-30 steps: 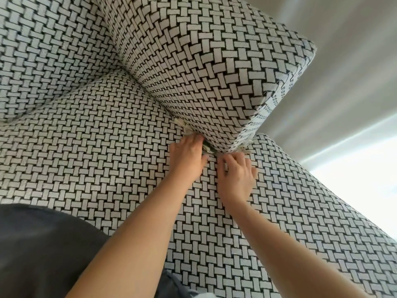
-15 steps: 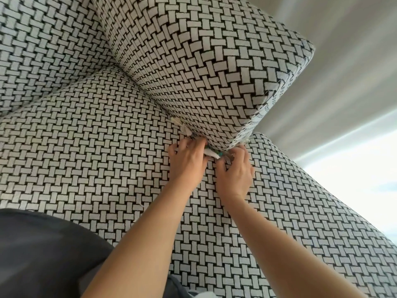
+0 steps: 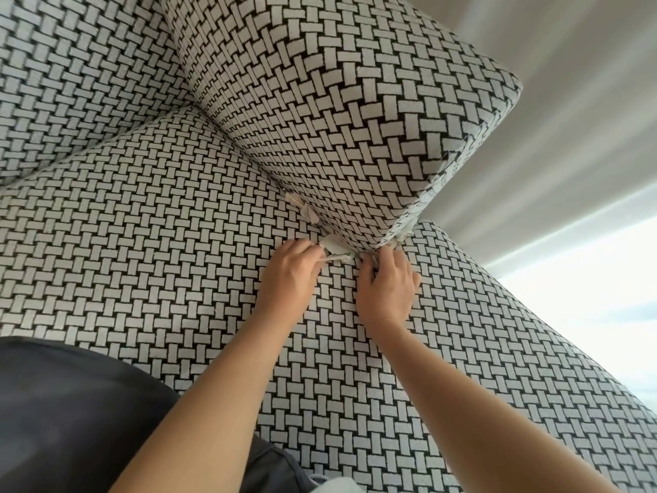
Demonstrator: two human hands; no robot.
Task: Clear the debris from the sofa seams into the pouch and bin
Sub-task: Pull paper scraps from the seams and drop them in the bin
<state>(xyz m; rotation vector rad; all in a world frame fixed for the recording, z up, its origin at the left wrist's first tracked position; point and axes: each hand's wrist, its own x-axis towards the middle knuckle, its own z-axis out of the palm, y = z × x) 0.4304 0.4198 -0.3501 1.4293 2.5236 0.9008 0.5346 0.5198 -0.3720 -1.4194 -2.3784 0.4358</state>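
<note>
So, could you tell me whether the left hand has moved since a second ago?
Yes. The left hand has drawn back from the cushion corner, towards the person, pulling paper scraps out.

I get a single view, from the head camera, facing forward and steeply down onto the sofa seat (image 3: 142,243). It sits close: the left hand (image 3: 289,275) and right hand (image 3: 385,282) land near centre, the upright cushion (image 3: 337,119) looms above, and the wide lens bends the edges.
</note>
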